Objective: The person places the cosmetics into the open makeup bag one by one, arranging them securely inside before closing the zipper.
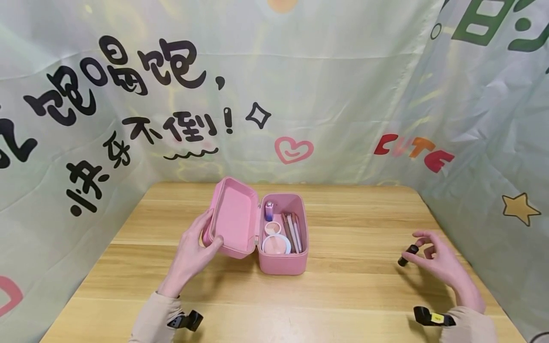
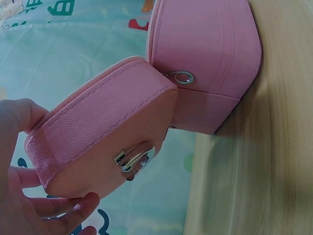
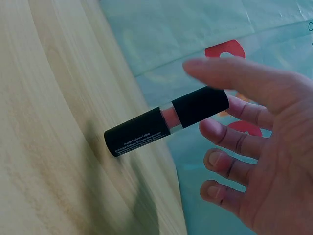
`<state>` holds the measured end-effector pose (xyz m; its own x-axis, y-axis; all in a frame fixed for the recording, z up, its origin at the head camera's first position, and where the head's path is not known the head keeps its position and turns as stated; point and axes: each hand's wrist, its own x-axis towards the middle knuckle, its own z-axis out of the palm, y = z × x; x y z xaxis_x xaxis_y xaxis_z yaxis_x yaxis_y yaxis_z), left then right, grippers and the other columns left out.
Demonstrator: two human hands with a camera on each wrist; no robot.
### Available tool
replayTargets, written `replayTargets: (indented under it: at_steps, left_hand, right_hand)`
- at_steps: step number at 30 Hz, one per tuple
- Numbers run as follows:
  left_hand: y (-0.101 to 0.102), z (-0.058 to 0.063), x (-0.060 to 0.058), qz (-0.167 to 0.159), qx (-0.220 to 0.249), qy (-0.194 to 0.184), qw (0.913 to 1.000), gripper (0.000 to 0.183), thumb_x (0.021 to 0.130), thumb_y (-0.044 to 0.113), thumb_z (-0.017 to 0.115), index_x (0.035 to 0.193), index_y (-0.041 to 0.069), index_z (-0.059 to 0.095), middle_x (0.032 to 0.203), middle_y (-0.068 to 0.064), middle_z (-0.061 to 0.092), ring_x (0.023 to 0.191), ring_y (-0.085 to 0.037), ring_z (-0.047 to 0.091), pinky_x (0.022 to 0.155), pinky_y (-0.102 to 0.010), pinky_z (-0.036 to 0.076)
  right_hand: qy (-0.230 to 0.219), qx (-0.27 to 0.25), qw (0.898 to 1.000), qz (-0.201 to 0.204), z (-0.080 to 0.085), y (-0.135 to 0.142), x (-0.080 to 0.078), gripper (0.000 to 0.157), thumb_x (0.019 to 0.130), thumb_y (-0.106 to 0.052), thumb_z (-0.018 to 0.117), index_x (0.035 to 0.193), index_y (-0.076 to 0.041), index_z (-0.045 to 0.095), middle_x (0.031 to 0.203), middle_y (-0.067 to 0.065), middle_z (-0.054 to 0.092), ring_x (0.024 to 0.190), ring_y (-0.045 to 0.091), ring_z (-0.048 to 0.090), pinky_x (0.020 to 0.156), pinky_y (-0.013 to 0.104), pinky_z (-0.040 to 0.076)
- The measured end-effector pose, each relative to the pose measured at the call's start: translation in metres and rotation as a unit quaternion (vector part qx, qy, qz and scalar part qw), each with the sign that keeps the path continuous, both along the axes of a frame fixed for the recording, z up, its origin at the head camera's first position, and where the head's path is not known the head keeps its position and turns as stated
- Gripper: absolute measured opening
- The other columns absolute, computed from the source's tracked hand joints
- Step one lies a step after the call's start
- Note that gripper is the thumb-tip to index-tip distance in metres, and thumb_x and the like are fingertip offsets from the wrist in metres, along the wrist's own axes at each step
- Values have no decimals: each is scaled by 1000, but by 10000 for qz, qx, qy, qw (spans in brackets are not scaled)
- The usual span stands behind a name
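Observation:
A pink cosmetic case (image 1: 283,263) stands open on the table, its lid (image 1: 235,216) swung out to the left. My left hand (image 1: 194,247) grips the lid's outer edge, thumb at the front rim and fingers behind. A metal clasp (image 2: 134,159) shows on the lid's outside in the left wrist view. Inside the case lie a round compact (image 1: 276,244), a smaller round pot (image 1: 272,228), a small purple bottle (image 1: 269,211) and several slim brushes or pencils (image 1: 292,232). Far to the right, my right hand (image 1: 437,259) pinches a black lipstick tube (image 3: 142,131) by one end, tilted just over the table.
The wooden table (image 1: 351,295) carries the case near its middle. Printed cloth (image 1: 343,95) hangs behind the table and along both sides. A zipper pull (image 2: 184,77) hangs at the case's side near the hinge. Each wrist wears a black camera (image 1: 186,320).

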<state>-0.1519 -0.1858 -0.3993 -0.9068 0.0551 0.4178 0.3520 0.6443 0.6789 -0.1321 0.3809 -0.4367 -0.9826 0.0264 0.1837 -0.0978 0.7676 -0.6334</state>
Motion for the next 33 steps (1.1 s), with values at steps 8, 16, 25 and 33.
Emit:
replayTargets:
  at_steps: [8,16,25,33]
  left_hand:
    - [0,0,0,7,-18,19,10000,69,83,13,70,148,0,47,152,-24,48,134,-47,51,108,-62,44]
    - [0,1,1,7,15,-17,10000,69,83,12,70,148,0,47,152,-25,48,135,-48,50,109,-62,43]
    - [0,0,1,-13,19,13,10000,69,83,12,70,147,-1,47,152,-25,48,135,-48,50,109,-63,42]
    - [1,0,0,-5,-8,33,10000,70,83,12,70,148,1,47,152,-23,48,134,-47,52,108,-62,44]
  right_hand:
    - [238,58,9996,149,-4,1,0,41,84,-10,78,117,4,59,90,-20,55,70,-5,48,59,20,42]
    - [313,82,9993,165,-8,2,-1,29,83,-7,78,106,3,62,88,-28,54,69,-5,48,59,19,42]
    - [313,72,9994,115,-8,0,-1,26,84,-6,78,103,2,63,85,-23,55,67,-4,46,57,21,39]
    - [508,-51,9987,-4,-2,-8,-2,28,86,-8,76,108,3,63,84,-25,54,66,-4,47,54,21,39]
